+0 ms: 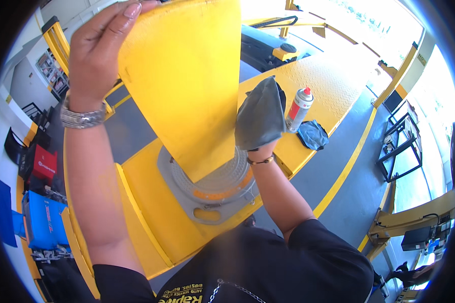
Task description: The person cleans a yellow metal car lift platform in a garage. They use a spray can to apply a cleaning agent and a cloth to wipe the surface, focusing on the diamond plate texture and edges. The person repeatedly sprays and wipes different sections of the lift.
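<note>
A flat yellow metal plate (187, 81) stands tilted up in front of me. My left hand (98, 53) grips its upper left edge, with the thumb on the face toward me. A grey rag (260, 118) is draped over my right hand (266, 149), which holds it against the plate's right edge; the fingers are hidden under the cloth. Just right of the rag, a spray can (299, 108) with a red nozzle stands upright on the yellow ramp (333, 70). A crumpled dark blue-grey cloth (313, 135) lies beside the can.
Below the plate, a round grey turntable (207, 194) with a slotted handle sits on the yellow platform. A black metal frame cart (402, 141) stands on the floor at right. Blue (45, 219) and red (44, 161) equipment lines the left side. A yellow lift post (55, 43) rises at far left.
</note>
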### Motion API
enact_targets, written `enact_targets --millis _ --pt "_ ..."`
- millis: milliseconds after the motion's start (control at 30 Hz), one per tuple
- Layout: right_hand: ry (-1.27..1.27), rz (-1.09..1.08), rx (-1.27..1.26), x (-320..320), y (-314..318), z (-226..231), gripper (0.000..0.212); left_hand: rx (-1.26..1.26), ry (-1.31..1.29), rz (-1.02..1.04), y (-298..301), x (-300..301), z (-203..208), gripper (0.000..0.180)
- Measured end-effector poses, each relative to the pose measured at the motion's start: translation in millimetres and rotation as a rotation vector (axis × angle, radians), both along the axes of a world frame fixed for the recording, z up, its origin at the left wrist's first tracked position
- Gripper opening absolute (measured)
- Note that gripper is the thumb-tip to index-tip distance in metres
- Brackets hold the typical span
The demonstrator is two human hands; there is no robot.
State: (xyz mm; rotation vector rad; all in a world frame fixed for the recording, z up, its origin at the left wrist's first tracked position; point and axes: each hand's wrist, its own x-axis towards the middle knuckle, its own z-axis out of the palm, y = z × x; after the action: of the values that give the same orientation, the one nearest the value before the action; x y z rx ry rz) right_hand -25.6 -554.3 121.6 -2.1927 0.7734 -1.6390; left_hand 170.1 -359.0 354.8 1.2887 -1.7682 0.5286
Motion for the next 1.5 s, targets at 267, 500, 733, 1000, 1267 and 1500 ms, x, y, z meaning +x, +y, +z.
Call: enact_targets --millis 267,500,733,1000,1267,1500 --pt "-0.437 0.278 -0.253 86 45 123 0.072 -0.194 0.162 0.057 -5 -10 3 0.032" --pt "-0.328 0.294 -0.606 93 81 197 0.055 -0.248 0.313 -0.071 -10 -1 -6 0.037" --pt "-0.21 0.296 -0.506 77 -10 202 0.03 -0.203 0.287 -0.268 -25 4 -9 0.047" --pt "-0.28 0.306 -0.774 87 47 203 0.036 -0.288 0.192 -0.124 -29 -1 -11 0.069" --pt "-0.178 0.407 -0.822 67 32 213 0.037 -0.5 0.471 -0.254 -33 2 -26 0.048" --pt "-0.171 0.852 -0.58 54 21 233 0.019 -0.036 0.659 -0.41 -42 -1 -22 0.054"
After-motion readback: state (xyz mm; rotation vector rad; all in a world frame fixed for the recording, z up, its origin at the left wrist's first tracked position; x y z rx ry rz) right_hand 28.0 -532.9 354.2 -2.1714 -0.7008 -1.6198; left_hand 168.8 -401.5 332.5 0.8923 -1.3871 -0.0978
